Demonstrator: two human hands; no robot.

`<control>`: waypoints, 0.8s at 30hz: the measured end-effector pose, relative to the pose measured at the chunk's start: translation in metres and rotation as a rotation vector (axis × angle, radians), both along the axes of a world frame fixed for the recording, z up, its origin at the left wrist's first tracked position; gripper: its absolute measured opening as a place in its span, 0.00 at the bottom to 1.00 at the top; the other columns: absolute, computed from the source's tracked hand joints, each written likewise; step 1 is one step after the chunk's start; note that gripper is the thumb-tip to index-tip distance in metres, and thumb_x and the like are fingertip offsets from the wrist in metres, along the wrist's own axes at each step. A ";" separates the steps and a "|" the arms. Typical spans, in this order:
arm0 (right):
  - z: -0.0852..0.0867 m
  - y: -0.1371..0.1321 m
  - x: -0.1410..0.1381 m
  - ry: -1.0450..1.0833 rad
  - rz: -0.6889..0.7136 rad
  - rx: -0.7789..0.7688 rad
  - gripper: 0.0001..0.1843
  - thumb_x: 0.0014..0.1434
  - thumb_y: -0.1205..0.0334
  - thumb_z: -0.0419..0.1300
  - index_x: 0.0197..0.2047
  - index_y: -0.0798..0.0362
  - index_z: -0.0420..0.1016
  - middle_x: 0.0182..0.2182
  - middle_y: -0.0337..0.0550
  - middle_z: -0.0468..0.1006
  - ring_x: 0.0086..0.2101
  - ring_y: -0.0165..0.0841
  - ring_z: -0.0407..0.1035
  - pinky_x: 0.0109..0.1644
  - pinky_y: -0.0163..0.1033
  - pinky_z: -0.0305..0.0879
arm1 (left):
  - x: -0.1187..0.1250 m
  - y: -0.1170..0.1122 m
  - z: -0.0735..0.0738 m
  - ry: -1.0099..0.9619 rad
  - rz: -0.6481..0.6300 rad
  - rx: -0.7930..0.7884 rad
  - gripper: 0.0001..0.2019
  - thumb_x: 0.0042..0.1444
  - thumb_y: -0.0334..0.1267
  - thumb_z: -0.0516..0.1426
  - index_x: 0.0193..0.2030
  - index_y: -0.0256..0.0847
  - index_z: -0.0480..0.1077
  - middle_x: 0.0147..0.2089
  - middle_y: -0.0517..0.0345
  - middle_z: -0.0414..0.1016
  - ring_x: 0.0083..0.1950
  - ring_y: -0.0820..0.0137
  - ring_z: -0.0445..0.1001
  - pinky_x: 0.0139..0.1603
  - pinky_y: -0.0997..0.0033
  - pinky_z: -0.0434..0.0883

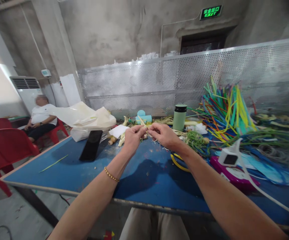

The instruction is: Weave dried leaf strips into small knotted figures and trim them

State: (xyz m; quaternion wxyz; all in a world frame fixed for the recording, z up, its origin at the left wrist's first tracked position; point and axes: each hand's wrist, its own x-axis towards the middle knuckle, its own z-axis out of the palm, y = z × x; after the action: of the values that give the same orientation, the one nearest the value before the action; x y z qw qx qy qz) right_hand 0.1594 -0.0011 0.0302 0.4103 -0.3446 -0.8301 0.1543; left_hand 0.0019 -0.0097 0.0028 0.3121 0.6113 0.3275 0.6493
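Note:
My left hand (133,137) and my right hand (163,134) come close together above the blue table (131,180). Each is closed in a pinch. Between them runs a thin pale strip (141,120), its free end sticking up past the left fingertips; its material is too small to make out. Both hands seem to grip it. Behind the hands lie a light-blue bottle-like object (144,118) and pale fibrous scraps. A white piece of paper (118,131) is just left of my left hand. A green tumbler with a black lid (179,118) stands beyond my right hand.
A phone (91,145) and a plastic bag (91,118) lie left. At right are colourful strips (231,108), green cords (196,141) and a purple power strip (234,173) with a charger (228,157). A perforated metal panel (134,83) borders the back. A person (41,115) sits far left.

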 end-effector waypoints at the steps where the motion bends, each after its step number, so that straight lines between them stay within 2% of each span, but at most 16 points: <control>1: 0.000 0.000 0.000 0.001 0.011 -0.010 0.10 0.58 0.58 0.56 0.28 0.53 0.68 0.20 0.37 0.69 0.23 0.29 0.63 0.30 0.36 0.57 | 0.000 0.000 0.000 -0.005 0.001 -0.001 0.12 0.50 0.43 0.62 0.24 0.36 0.71 0.22 0.62 0.65 0.26 0.75 0.60 0.30 0.73 0.58; 6: 0.001 0.000 0.000 -0.007 0.062 -0.035 0.10 0.59 0.57 0.56 0.28 0.53 0.68 0.20 0.37 0.69 0.23 0.29 0.62 0.29 0.36 0.56 | 0.002 -0.001 0.000 -0.050 -0.028 -0.010 0.13 0.50 0.44 0.61 0.24 0.37 0.70 0.21 0.63 0.63 0.26 0.75 0.58 0.29 0.73 0.57; 15: 0.002 -0.002 0.000 -0.034 0.055 0.023 0.10 0.59 0.58 0.55 0.28 0.53 0.68 0.21 0.36 0.68 0.24 0.29 0.60 0.31 0.35 0.54 | 0.003 -0.002 0.000 -0.116 -0.066 -0.016 0.14 0.50 0.45 0.62 0.23 0.36 0.71 0.21 0.62 0.63 0.27 0.76 0.59 0.29 0.73 0.58; 19: -0.003 0.003 -0.001 -0.009 0.006 0.033 0.12 0.59 0.57 0.55 0.27 0.53 0.69 0.20 0.37 0.69 0.24 0.29 0.60 0.30 0.35 0.55 | 0.002 0.003 -0.003 -0.156 -0.114 -0.033 0.14 0.49 0.46 0.64 0.30 0.35 0.74 0.23 0.62 0.66 0.28 0.76 0.61 0.32 0.74 0.60; 24: -0.007 0.009 0.000 0.133 -0.004 -0.073 0.14 0.57 0.53 0.58 0.27 0.54 0.71 0.20 0.38 0.71 0.23 0.29 0.63 0.29 0.36 0.58 | -0.002 0.009 -0.005 -0.114 -0.192 -0.017 0.13 0.51 0.45 0.62 0.35 0.35 0.75 0.27 0.59 0.70 0.30 0.75 0.65 0.35 0.73 0.64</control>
State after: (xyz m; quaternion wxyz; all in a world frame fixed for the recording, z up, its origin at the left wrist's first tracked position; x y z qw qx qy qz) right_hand 0.1595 0.0075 0.0232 0.4520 -0.3499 -0.7942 0.2061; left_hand 0.0003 -0.0008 -0.0019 0.3960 0.5992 0.2547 0.6475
